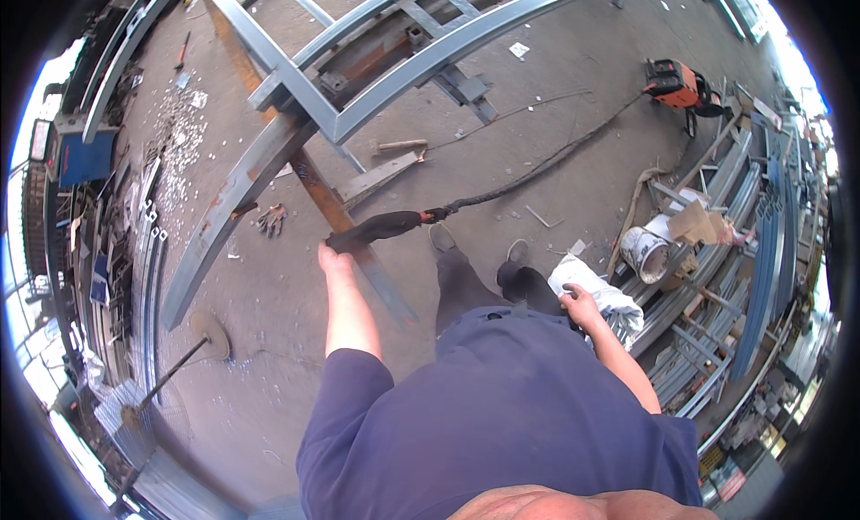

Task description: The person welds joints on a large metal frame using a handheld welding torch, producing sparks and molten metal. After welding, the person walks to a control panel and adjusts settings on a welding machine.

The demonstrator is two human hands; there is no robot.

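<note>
My left hand (334, 256) is wrapped around the end of a thick black sleeved cable (383, 228). The cable crosses the floor to an orange-and-black machine (675, 83) at the upper right. Whatever tool may be at the gripped end is hidden by my hand and the sleeve. Below the cable lies a rusty flat steel bar (376, 271). Low at my right side hangs my right hand (581, 306), its fingers partly bent, beside a white cloth or sack (598, 288). I cannot tell whether anything is in it.
A welded frame of galvanized steel tube (416, 76) stands ahead, with a curved steel beam (235, 204) at left. On the floor are a work glove (271, 219) and a hammer (400, 145). A stained bucket (645, 254) and stacked steel tubes (759, 265) lie right; a pedestal fan (171, 375) stands left.
</note>
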